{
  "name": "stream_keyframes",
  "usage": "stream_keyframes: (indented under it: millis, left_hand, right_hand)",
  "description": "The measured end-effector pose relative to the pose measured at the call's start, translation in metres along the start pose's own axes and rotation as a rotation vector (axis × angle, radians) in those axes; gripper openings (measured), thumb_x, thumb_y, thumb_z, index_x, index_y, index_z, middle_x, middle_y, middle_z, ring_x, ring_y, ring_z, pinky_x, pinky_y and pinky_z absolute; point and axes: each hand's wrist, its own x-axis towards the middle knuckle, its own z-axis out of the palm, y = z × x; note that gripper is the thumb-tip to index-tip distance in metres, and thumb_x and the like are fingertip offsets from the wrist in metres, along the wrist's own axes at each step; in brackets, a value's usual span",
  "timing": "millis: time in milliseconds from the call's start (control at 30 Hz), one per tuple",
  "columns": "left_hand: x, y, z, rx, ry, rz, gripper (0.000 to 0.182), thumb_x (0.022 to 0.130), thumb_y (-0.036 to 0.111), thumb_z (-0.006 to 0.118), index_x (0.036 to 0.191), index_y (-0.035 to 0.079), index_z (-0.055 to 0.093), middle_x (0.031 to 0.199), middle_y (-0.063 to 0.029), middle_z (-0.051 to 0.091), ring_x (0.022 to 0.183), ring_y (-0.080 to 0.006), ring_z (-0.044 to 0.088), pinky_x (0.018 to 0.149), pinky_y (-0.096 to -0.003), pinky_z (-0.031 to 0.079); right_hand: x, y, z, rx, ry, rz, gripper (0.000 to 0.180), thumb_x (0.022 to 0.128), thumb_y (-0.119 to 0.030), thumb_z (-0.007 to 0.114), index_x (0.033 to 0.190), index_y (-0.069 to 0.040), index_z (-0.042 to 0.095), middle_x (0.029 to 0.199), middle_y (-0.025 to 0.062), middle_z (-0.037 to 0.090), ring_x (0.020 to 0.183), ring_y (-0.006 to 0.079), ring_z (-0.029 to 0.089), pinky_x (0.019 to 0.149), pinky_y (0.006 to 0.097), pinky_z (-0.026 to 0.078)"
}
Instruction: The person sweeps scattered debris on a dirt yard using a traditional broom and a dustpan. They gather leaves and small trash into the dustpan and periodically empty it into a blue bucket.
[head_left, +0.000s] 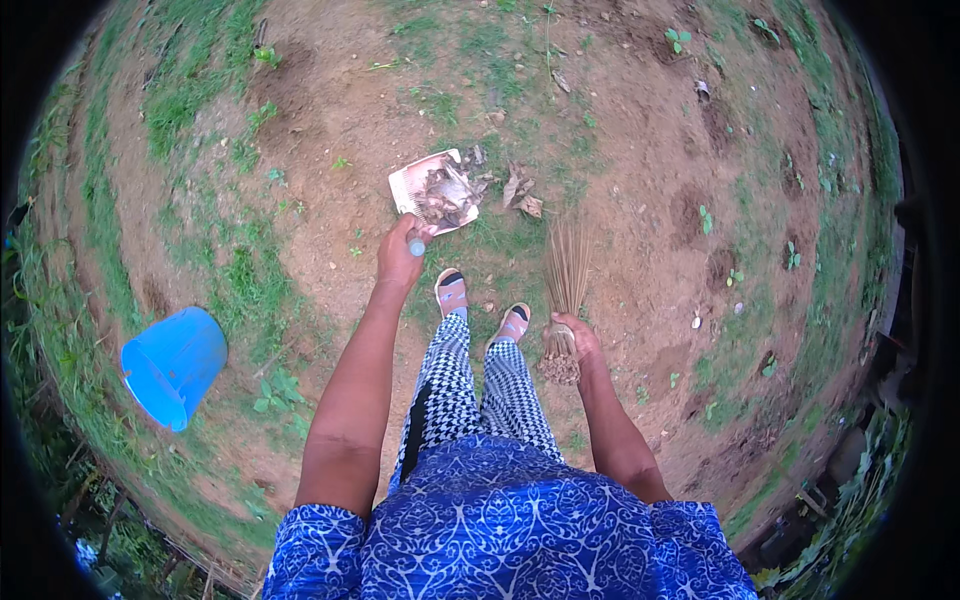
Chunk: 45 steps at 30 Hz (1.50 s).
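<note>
My left hand (400, 253) grips the handle of a pale pink dustpan (409, 187), whose pan extends ahead of my fist. Dry leaves (450, 193) are heaped in the pan, and some hang over its right edge. In my right hand (577, 336) is a stick broom (568, 262), held around its bound upper part. The bristles point away from me, and the bunched stick ends show behind my fist. Between the dustpan and the broom tips, a few curled dry leaves (520, 189) lie on the ground.
A blue plastic bucket (180, 360) lies on its side at the left, mouth toward the lower left. Small seedlings (706, 220) grow in bare soil on the right. Grass patches (255, 277) and a leafy weed (279, 391) stand left of my feet (451, 291).
</note>
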Motion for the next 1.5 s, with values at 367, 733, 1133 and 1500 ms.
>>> stream_keyframes:
  millis: [367, 733, 1133, 1500]
  left_hand:
    - [0.007, -0.001, -0.002, 0.008, 0.07, 0.007, 0.021, 0.078, 0.016, 0.067, 0.082, 0.002, 0.052, 0.072, -0.0112, 0.058, 0.067, -0.0206, 0.054, 0.065, -0.0315, 0.044]
    - [0.001, 0.002, -0.012, 0.019, 0.081, -0.03, 0.021, 0.076, 0.015, 0.068, 0.083, 0.002, 0.052, 0.074, -0.0132, 0.059, 0.069, -0.0255, 0.057, 0.066, -0.0339, 0.044]
    - [0.005, -0.015, -0.005, -0.01, 0.136, -0.007, 0.022, 0.077, 0.018, 0.067, 0.081, 0.003, 0.052, 0.071, -0.0111, 0.056, 0.066, -0.0226, 0.054, 0.065, -0.0327, 0.044]
    - [-0.002, -0.007, -0.011, -0.031, 0.131, 0.025, 0.021, 0.077, 0.018, 0.067, 0.083, 0.004, 0.053, 0.074, -0.0139, 0.059, 0.071, -0.0294, 0.059, 0.065, -0.0359, 0.045]
  right_hand:
    - [-0.126, -0.022, -0.021, -0.298, -0.187, 0.006, 0.056, 0.069, -0.009, 0.066, 0.12, -0.003, 0.043, 0.079, 0.0079, 0.055, 0.06, 0.0188, 0.057, 0.054, 0.0327, 0.051]
    - [-0.027, -0.078, 0.025, -0.576, -0.016, -0.376, 0.068, 0.062, -0.008, 0.068, 0.123, 0.002, 0.039, 0.097, 0.0156, 0.059, 0.08, 0.0252, 0.06, 0.068, 0.0358, 0.051]
    - [-0.079, -0.045, 0.019, -1.038, -0.163, -0.272, 0.088, 0.057, -0.015, 0.073, 0.131, 0.005, 0.03, 0.115, 0.0187, 0.055, 0.106, 0.0249, 0.053, 0.091, 0.0322, 0.041]
    - [-0.041, -0.088, 0.029, -0.878, -0.057, -0.473, 0.089, 0.06, -0.011, 0.073, 0.133, 0.009, 0.026, 0.112, 0.0174, 0.057, 0.102, 0.0229, 0.056, 0.088, 0.0296, 0.042]
